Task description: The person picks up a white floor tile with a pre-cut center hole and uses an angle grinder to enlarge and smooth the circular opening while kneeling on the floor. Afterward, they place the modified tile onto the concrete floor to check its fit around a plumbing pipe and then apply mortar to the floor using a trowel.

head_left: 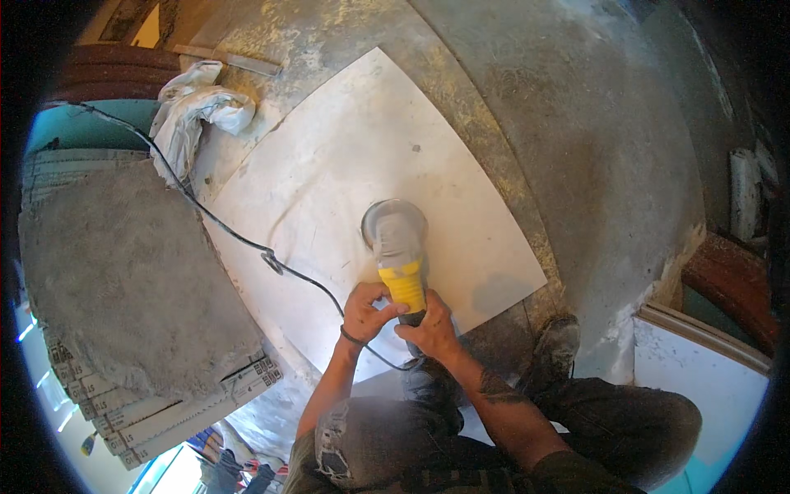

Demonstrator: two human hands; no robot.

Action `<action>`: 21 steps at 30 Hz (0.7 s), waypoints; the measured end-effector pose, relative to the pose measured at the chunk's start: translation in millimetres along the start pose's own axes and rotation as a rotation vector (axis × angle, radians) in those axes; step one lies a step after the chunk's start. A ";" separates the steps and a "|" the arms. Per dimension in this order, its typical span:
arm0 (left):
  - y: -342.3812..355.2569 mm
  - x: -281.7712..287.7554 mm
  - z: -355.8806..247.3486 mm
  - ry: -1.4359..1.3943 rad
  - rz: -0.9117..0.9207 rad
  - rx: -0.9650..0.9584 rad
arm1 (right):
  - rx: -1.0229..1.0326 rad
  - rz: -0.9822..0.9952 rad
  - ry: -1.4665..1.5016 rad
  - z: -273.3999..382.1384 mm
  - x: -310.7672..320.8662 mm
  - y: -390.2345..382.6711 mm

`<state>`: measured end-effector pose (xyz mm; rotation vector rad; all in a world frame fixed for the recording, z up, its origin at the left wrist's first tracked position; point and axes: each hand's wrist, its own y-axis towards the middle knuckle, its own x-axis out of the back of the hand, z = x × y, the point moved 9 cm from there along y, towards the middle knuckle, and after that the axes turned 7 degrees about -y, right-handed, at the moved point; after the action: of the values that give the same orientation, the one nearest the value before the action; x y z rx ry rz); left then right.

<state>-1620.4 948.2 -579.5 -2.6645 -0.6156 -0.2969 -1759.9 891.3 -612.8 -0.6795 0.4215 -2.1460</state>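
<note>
A yellow angle grinder point(403, 280), its head grey with dust and ringed by a round disc or guard point(367, 226), lies over a large white board or tile point(321, 132). My left hand point(367, 309) grips the left side of the yellow body near its rear. My right hand point(429, 323) is closed round the darker rear end of the tool, thumb toward the middle. A black cord point(230, 230) with a knot in it runs from the upper left down past my left wrist to the back of the grinder. The underside of the disc is hidden.
A dusty grey slab point(115, 263) tops stacked boxes point(173, 420) at left. White crumpled bags point(197, 115) lie behind. A wooden strip point(251, 63) lies at the top. A framed white panel point(691, 387) stands right. My dark shoe point(555, 350) is near the board's right corner.
</note>
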 end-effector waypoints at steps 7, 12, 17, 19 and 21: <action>1.5 -0.7 -3.6 -0.105 0.025 0.077 | -0.024 0.035 0.007 0.6 -1.6 1.0; 1.9 0.3 -0.1 -0.050 0.016 0.058 | -0.022 0.033 0.055 4.2 0.5 2.2; 2.1 -1.0 0.7 -0.044 0.008 0.031 | -0.016 0.019 0.061 3.2 1.6 1.5; 2.4 -1.7 0.9 -0.064 0.010 0.042 | -0.026 0.029 0.051 1.7 1.4 1.7; 3.3 -3.4 -0.2 -0.083 0.013 0.050 | -0.026 0.034 0.061 -0.6 1.2 2.3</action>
<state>-1621.9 944.1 -581.3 -2.6422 -0.6228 -0.1656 -1759.5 888.9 -614.0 -0.6185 0.4903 -2.1364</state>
